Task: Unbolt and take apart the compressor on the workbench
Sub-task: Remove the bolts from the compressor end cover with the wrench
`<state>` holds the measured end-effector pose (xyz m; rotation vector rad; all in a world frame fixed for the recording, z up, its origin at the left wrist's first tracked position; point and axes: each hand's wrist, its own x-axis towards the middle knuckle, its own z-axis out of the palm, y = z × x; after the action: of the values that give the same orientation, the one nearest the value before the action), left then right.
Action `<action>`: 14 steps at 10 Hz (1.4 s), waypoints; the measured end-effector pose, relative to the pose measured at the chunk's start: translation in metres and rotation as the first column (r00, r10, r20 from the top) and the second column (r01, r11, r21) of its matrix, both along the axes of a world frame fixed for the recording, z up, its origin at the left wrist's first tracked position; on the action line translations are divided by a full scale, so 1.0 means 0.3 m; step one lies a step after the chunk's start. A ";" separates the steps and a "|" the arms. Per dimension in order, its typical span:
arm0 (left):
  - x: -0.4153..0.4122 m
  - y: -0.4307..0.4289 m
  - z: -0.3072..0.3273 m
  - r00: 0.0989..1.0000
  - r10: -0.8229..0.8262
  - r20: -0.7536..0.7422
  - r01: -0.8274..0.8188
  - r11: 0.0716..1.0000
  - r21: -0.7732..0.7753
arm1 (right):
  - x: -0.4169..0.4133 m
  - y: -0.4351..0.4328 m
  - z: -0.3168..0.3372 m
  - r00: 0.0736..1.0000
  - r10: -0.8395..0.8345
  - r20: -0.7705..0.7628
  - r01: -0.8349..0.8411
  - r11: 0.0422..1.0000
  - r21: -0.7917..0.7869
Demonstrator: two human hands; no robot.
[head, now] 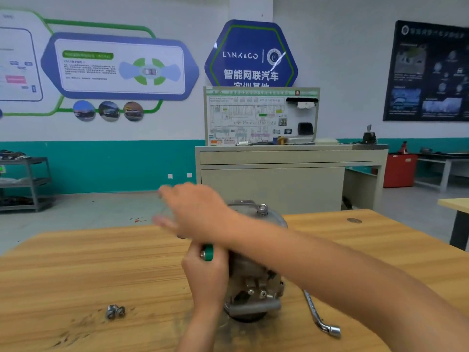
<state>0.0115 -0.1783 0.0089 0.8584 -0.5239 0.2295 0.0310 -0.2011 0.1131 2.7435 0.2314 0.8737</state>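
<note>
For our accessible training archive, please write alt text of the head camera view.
A person's left hand grips a green-handled tool beside a metal compressor on a wooden workbench, while the blurred, open right hand crosses above it. Two loose bolts lie left; a wrench lies right.

A white wall (342, 59) with a teal lower band (114, 166) fills the upper frame, carrying a blue-and-green information panel (119, 67) at upper left and a blue hexagonal sign (251, 47) at centre. Below the sign, a beige cabinet desk (279, 158) stands on grey concrete floor (88, 209). A light wood-grain workbench (88, 270) spans the bottom.
</note>
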 end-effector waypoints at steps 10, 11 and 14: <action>0.003 -0.022 0.056 0.935 0.276 0.222 -0.325 0.917 0.230 | -0.099 -0.011 -0.018 0.996 0.089 0.031 -0.094 0.965 0.245; -0.057 -0.044 0.065 0.906 0.342 0.251 -0.359 0.933 0.025 | -0.327 -0.002 -0.109 0.944 0.261 0.201 -0.314 0.898 0.307; 0.057 0.013 0.015 0.992 0.092 0.085 -0.111 0.959 0.261 | -0.592 -0.407 -0.229 0.713 -0.357 0.604 -0.168 0.749 0.641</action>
<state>0.0288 -0.1743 0.0135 1.1432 -0.5868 0.2896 -0.1465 -0.3233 0.0443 2.6376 -0.4829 2.2402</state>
